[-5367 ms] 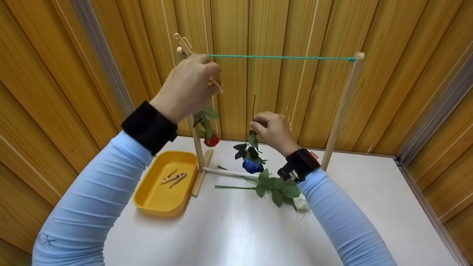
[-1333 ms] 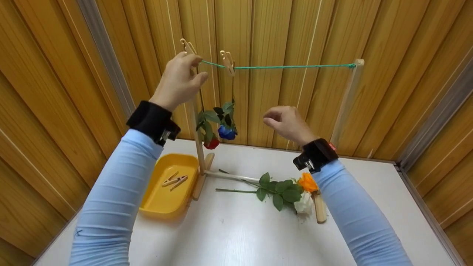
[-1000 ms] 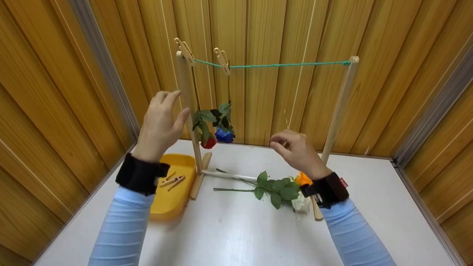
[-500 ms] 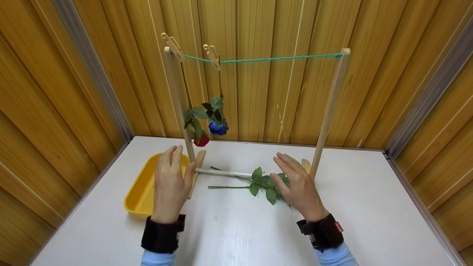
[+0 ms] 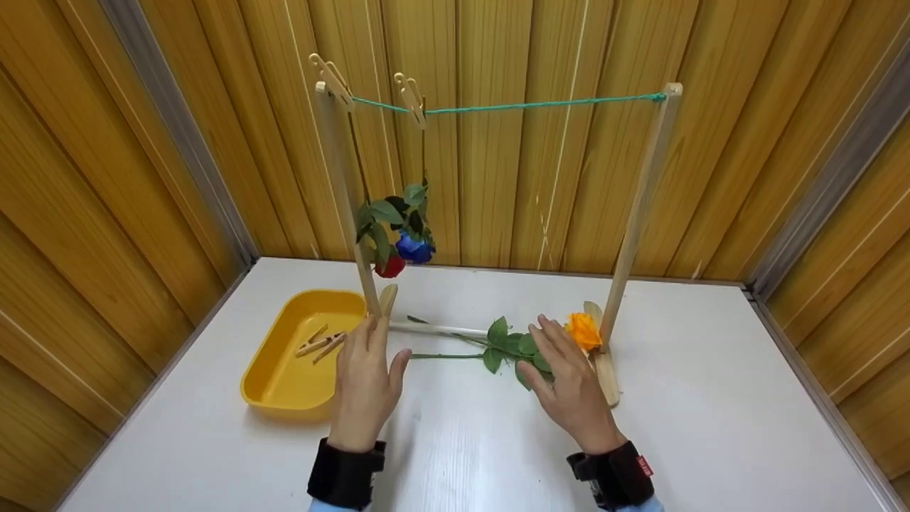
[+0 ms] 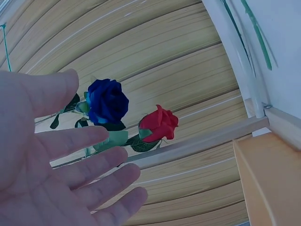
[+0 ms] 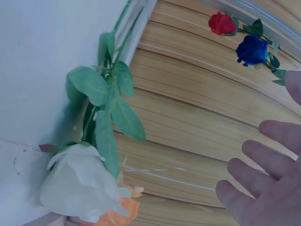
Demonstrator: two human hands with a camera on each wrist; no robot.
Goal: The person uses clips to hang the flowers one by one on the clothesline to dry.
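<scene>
My left hand (image 5: pixel 366 384) has its fingers straight and holds nothing, beside the yellow tray (image 5: pixel 259 370). Over the leaves of the roses on the table is my right hand (image 5: pixel 572 384), fingers extended and empty. A red rose (image 5: pixel 389 266) and a blue rose (image 5: pixel 416 247) hang head down from the green string (image 5: pixel 526 106), each by a wooden clothespin (image 5: pixel 411 101). An orange rose (image 5: pixel 584 331) lies on the table by the right post. The white rose (image 7: pixel 77 183) beside it shows in the right wrist view; in the head view my right hand hides it.
Two wooden posts, left (image 5: pixel 341 178) and right (image 5: pixel 640 213), carry the string, with a white rod (image 5: pixel 441 328) low between them. Several loose clothespins (image 5: pixel 320 343) lie in the tray. Wood-panelled walls (image 5: pixel 490 185) enclose the white table (image 5: pixel 455 455).
The blue rose, held in my right hand earlier, now hangs pinned beside the red one. My left hand has left the clothespin, and both hands have come down with fingers straightened.
</scene>
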